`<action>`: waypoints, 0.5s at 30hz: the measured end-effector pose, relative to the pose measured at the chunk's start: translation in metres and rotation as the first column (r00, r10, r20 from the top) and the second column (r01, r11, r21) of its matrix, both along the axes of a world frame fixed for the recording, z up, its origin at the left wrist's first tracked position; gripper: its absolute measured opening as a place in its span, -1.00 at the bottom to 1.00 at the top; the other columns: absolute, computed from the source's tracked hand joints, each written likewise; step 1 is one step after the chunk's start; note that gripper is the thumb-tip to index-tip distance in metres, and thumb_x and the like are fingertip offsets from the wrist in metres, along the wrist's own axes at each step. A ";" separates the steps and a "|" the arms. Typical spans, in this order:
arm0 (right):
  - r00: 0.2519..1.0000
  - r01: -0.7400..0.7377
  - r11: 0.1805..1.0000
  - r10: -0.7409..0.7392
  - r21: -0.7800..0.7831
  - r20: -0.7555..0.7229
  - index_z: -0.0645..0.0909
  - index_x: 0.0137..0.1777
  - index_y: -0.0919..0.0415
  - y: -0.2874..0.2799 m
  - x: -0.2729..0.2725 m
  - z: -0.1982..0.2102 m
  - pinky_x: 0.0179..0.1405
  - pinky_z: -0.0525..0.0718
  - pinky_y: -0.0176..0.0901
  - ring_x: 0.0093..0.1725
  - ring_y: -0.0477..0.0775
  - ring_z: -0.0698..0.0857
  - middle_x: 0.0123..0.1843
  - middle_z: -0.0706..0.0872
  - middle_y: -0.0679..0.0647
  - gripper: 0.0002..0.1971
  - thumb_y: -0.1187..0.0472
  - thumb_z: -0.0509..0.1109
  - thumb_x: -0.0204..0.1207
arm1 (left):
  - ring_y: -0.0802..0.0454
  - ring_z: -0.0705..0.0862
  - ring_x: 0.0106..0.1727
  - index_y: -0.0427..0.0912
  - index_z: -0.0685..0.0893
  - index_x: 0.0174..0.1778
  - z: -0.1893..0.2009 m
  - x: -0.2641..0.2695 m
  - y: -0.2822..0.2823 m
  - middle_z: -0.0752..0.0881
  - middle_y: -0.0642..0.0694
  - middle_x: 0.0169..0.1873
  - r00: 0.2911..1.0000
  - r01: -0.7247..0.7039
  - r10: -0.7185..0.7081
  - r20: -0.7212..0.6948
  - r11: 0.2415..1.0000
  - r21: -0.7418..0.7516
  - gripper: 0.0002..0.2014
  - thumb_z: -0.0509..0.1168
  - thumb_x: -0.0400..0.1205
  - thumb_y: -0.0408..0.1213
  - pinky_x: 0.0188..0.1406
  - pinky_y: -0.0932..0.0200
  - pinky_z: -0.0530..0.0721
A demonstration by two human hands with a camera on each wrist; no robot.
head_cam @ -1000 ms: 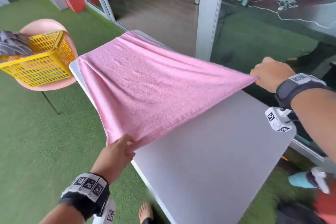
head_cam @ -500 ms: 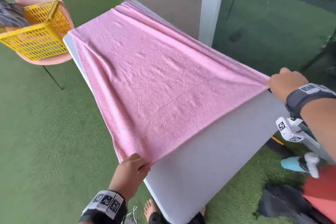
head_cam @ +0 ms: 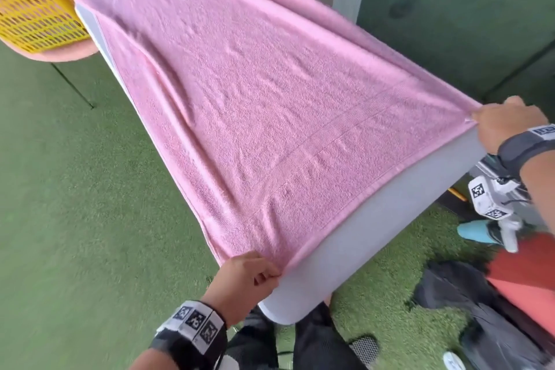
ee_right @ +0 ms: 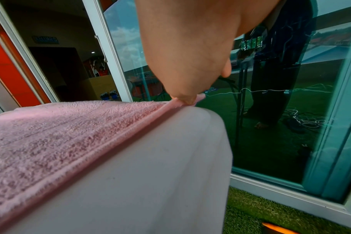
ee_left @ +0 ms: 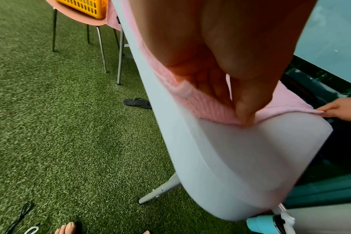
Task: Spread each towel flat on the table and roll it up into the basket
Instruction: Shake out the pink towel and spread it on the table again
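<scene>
While it lies spread across the white table, the pink towel runs its long axis lengthwise down the tabletop, from the near short hem by the person toward the far end of the table, where its other short edge reaches the corner nearest the yellow basket. It covers most of the table and leaves a bare white strip at the near end. Its fluffy terry pile shows shallow ripples, and a flat woven band crosses it just inside the near hem. On the table's near left corner, the left hand pinches the towel's near left corner between thumb and curled fingers. At the table's near right corner, the right hand pinches the towel's other near corner with its fingertips. Beyond the table's far left corner, the basket sits on a pink chair standing on green turf.
</scene>
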State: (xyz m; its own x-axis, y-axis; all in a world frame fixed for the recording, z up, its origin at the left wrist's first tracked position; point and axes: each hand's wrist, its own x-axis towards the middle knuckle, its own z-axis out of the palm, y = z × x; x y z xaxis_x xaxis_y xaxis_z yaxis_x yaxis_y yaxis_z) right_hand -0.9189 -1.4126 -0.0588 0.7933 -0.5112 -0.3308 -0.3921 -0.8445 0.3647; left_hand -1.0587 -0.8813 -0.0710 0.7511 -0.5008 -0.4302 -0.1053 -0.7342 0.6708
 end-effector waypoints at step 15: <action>0.957 0.041 0.981 -0.092 0.187 0.274 0.54 0.42 0.24 0.091 0.020 0.021 0.14 0.59 0.28 0.29 0.44 0.45 0.28 0.48 0.37 -0.60 0.23 0.29 0.59 | 0.35 0.69 -0.05 0.13 0.78 0.04 0.020 0.063 0.040 0.75 0.28 -0.12 0.999 -0.016 0.015 -0.029 0.999 -0.045 -0.88 0.36 0.66 -0.10 0.02 0.36 0.69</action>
State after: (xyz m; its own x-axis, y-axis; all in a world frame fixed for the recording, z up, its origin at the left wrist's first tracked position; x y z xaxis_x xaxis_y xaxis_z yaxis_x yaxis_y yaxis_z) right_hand -0.8987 -1.3213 -0.0373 0.8331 -0.5193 -0.1906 -0.5143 -0.8540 0.0788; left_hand -0.9957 -0.8415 -0.0506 0.7468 -0.5085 -0.4286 -0.0748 -0.7046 0.7057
